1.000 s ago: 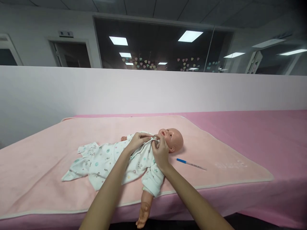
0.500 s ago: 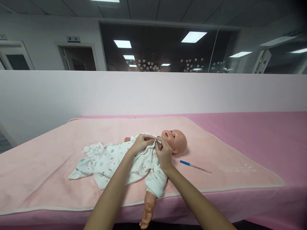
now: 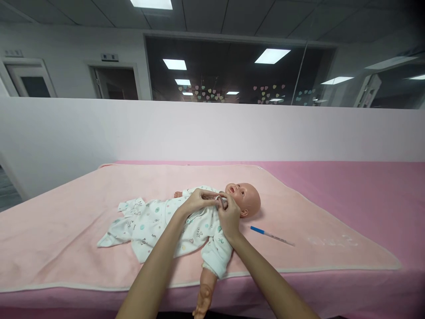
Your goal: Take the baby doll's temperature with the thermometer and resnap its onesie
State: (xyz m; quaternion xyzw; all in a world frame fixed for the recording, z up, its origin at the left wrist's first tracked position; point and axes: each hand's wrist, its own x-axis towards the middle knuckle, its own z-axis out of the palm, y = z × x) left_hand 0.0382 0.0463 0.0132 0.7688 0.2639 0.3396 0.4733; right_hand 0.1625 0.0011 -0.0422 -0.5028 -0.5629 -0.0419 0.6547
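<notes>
A baby doll [image 3: 249, 199] lies on its back, head to the right, dressed in a white printed romper [image 3: 156, 221]. At the doll's upper chest, just below the chin, my left hand [image 3: 199, 200] pinches the edge of the romper's neckline. My right hand [image 3: 229, 216] is closed on the same edge from the other side, and the fingertips of both hands nearly meet. The fingers hide the exact piece of fabric and any fastener there. One doll arm [image 3: 205, 292] sticks out of its sleeve toward me, over the table's front edge.
Right of the doll lies a pen-like stick with a blue end [image 3: 271, 235]. A peach blanket [image 3: 66, 239] with pale trim is spread under everything, over a pink table cover [image 3: 365, 199]. A white partition [image 3: 212, 130] rises behind the table.
My fingertips have shifted slightly at the neckline, the right fingers more curled. The whole view has tilted a little, and the doll has otherwise stayed in place.
</notes>
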